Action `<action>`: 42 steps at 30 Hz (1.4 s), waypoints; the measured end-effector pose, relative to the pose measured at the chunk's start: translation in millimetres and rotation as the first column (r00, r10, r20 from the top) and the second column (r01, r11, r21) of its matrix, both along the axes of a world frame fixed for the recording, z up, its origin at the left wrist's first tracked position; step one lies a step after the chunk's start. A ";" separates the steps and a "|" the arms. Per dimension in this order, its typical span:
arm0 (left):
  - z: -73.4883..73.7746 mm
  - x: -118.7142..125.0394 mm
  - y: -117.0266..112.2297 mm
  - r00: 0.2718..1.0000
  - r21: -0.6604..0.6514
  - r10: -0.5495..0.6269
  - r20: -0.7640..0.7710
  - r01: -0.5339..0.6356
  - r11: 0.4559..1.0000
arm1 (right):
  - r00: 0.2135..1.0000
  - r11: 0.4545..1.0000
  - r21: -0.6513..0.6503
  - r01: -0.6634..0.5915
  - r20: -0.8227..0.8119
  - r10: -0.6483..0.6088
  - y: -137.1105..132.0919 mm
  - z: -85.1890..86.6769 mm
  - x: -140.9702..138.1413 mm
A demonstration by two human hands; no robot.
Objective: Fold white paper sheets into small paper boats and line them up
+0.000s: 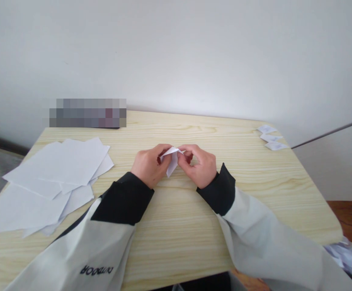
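Observation:
A small piece of folded white paper [172, 163] is held between both hands above the middle of the table. My left hand [148, 165] pinches its left side, with the thumb in front and the fingers curled behind. My right hand [199, 163] grips the paper's upper right corner between thumb and fingertips. One pointed flap hangs down between the hands, and another part slants across the top. The fingers partly hide the folds.
Loose white sheets [63, 165] overlap on the table's left side. Several small folded paper pieces [268, 137] lie at the far right edge. A blurred-out dark object [87, 115] sits at the back left by the wall. Crumpled white material [350, 258] is below the table's right edge.

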State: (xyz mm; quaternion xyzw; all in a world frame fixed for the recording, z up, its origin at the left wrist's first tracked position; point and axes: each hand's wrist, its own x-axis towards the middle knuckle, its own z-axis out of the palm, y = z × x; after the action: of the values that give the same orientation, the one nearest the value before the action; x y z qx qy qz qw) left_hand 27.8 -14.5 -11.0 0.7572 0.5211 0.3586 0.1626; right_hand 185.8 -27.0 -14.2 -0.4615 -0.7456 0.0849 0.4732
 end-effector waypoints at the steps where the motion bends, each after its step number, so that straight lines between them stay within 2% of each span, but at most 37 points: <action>1: 0.6 -0.3 0.1 1.000 -0.001 0.011 -0.004 -0.011 1.000 | 1.000 1.000 0.009 -0.008 -0.004 0.008 0.1 0.2 0.0; 6: 3.4 -0.4 0.1 0.997 -0.059 0.043 0.058 -0.040 0.997 | 1.000 0.998 -0.056 0.015 -0.018 -0.017 -1.3 3.1 -1.3; 10: 1.3 0.2 2.0 0.979 -0.169 0.026 0.201 0.008 0.986 | 0.998 0.986 -0.158 -0.050 -0.040 0.045 -3.3 6.5 -2.2; 14: -3.6 0.5 5.1 0.867 -0.294 -0.019 0.498 0.189 0.937 | 0.997 0.979 -0.203 -0.029 -0.070 0.015 -2.2 5.2 -1.2; 17: -5.0 1.2 6.2 0.796 -0.323 -0.020 0.604 0.268 0.908 | 0.997 0.974 -0.227 0.017 -0.075 -0.035 -0.1 1.9 -0.7; 22: -2.3 1.0 6.8 0.777 -0.348 -0.001 0.630 0.283 0.894 | 0.997 0.963 -0.270 -0.007 -0.077 -0.015 3.7 -0.5 2.4; 29: 3.7 -7.7 11.4 0.744 -0.403 -0.041 0.667 0.407 0.820 | 0.986 0.929 -0.349 -0.119 -0.155 0.068 9.8 -1.4 12.0; 35: 3.8 -11.2 13.2 0.744 -0.403 -0.073 0.664 0.439 0.803 | 0.953 0.895 -0.359 -0.264 -0.239 0.185 7.0 -0.9 12.9; 39: -0.7 -9.1 13.1 0.738 -0.409 -0.063 0.672 0.441 0.799 | 0.924 0.868 -0.397 -0.297 -0.348 0.157 5.4 -0.7 11.3; 42: -1.8 -7.3 12.1 0.758 -0.378 -0.091 0.645 0.421 0.824 | 0.905 0.843 -0.434 -0.320 -0.403 0.136 5.6 -1.5 10.5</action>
State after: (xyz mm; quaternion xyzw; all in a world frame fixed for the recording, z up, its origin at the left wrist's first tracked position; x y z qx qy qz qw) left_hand 20.5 -2.4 -12.8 0.6003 0.4035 0.4046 0.5596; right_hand 196.4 -21.4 -15.7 -0.4494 -0.6511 0.4098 0.4540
